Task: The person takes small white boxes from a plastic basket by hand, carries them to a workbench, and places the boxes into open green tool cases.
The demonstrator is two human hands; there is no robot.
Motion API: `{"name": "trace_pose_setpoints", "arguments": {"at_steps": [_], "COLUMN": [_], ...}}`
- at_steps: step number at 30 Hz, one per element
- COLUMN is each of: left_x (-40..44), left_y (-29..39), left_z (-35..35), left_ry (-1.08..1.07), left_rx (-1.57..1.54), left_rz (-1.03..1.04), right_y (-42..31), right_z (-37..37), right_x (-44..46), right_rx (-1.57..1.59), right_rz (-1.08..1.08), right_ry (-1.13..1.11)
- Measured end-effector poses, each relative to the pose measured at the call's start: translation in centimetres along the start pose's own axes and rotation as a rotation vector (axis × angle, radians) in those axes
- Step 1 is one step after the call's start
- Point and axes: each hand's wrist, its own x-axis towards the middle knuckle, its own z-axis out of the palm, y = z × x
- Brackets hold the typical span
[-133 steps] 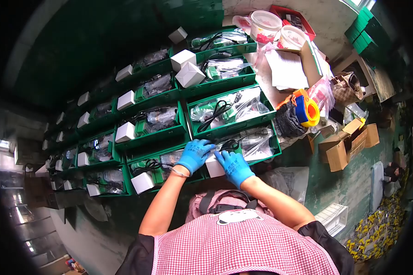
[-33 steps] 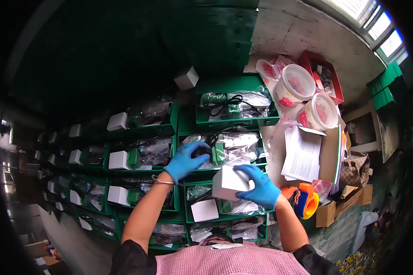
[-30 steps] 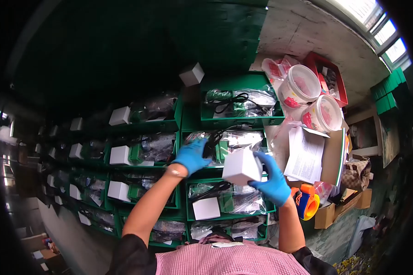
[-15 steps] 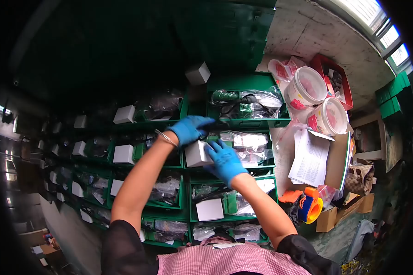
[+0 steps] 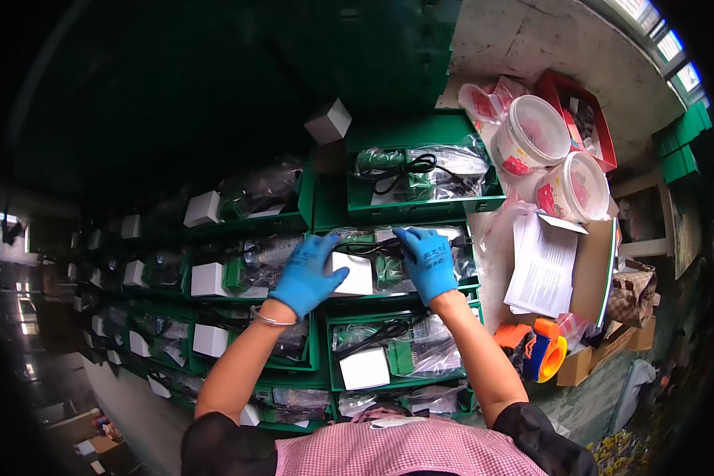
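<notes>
A black power cable (image 5: 366,247) lies across the middle green metal box (image 5: 466,292), over clear-bagged parts and a green piece (image 5: 389,270). My right hand (image 5: 430,263), in a blue glove, has its fingers bent down on the cable's right end. At the cable's left end is my gloved left hand (image 5: 303,274), fingers stretched forward and thumb apart, the thumb touching a white carton (image 5: 352,274) in the box. Its fingertips are close to the cable; a grip on it cannot be made out. Behind, another open green box (image 5: 414,213) holds a coiled black cable (image 5: 408,168) on bagged parts.
Rows of similar open green boxes with white cartons (image 5: 208,279) extend left and nearer me. A loose white carton (image 5: 328,121) sits at the back. To the right are white buckets (image 5: 534,131), a red box (image 5: 579,107), printed papers (image 5: 538,266) and an orange-and-blue tape dispenser (image 5: 541,353).
My hands have moved apart: the left now lies left of the white carton, the right further right. The black cable now stretches between them over the box. The view has shifted slightly.
</notes>
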Motion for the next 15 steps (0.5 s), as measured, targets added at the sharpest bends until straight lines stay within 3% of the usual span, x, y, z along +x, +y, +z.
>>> {"name": "trace_pose_setpoints", "arguments": {"at_steps": [3,6,7,9,12,14,15], "left_x": [-0.8,-0.7,-1.0,-1.5,-3.4,-3.7,-3.0], "left_y": [-0.4,-0.3,0.0,-0.1,-1.3,0.0,-0.1], "left_z": [0.8,2.6,3.1,3.6,3.3,2.3,2.0], "left_ry": [0.057,0.052,0.075,0.193,0.355,0.275,0.332], "left_rx": [-0.207,-0.36,-0.351,-0.3,-0.009,0.142,0.144], "left_rz": [-0.082,-0.131,-0.123,-0.035,-0.124,-0.115,-0.085], "right_y": [-0.1,-0.9,-1.2,-0.8,-1.4,-2.0,-2.3], "right_z": [-1.1,-1.2,-1.2,-0.2,0.2,0.5,0.7], "right_x": [0.9,1.6,1.2,0.9,-0.3,-1.5,-2.1], "right_rx": [0.007,0.104,-0.032,-0.024,-0.017,-0.018,-0.03], "right_rz": [0.037,-0.167,-0.223,-0.15,-0.089,-0.071,-0.089], "right_ry": [0.035,0.029,0.025,-0.021,-0.069,-0.041,0.031]}}
